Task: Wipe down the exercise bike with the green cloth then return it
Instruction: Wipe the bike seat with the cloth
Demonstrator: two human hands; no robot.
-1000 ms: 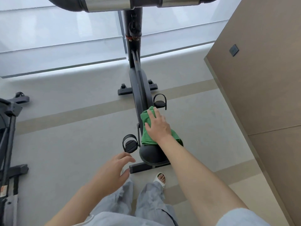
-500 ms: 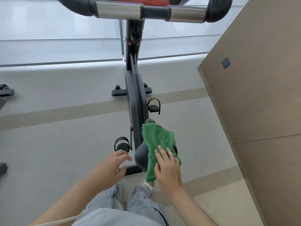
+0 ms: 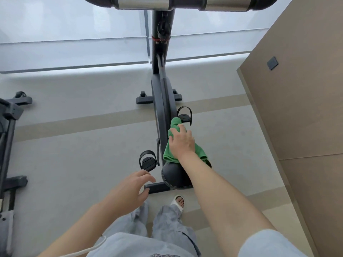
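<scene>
- you stand on a pale grey floor (image 3: 74,154) crossed by beige bands, with a window (image 3: 74,43) ahead and a brown wall (image 3: 306,108) on your right.
- the bike (image 3: 163,101) stands in front of you, its handlebar (image 3: 181,3) along the top edge and its black seat (image 3: 174,178) nearest your legs.
- your right hand (image 3: 181,143) lies palm down on the cloth (image 3: 173,156), fingers spread and slightly bent over it, pressing it onto the bike just ahead of the seat.
- the cloth is bunched under your fingers near the right pedal (image 3: 184,115) and hangs loose behind your wrist, over the seat's front.
- your left hand (image 3: 130,191) hovers loosely open beside the seat, holding nothing, just short of the left pedal (image 3: 147,161).
- another black machine (image 3: 9,145) stands at the far left, well apart from the bike.
- below, you can see your grey trousers (image 3: 163,219) and one white sandal (image 3: 179,201).
</scene>
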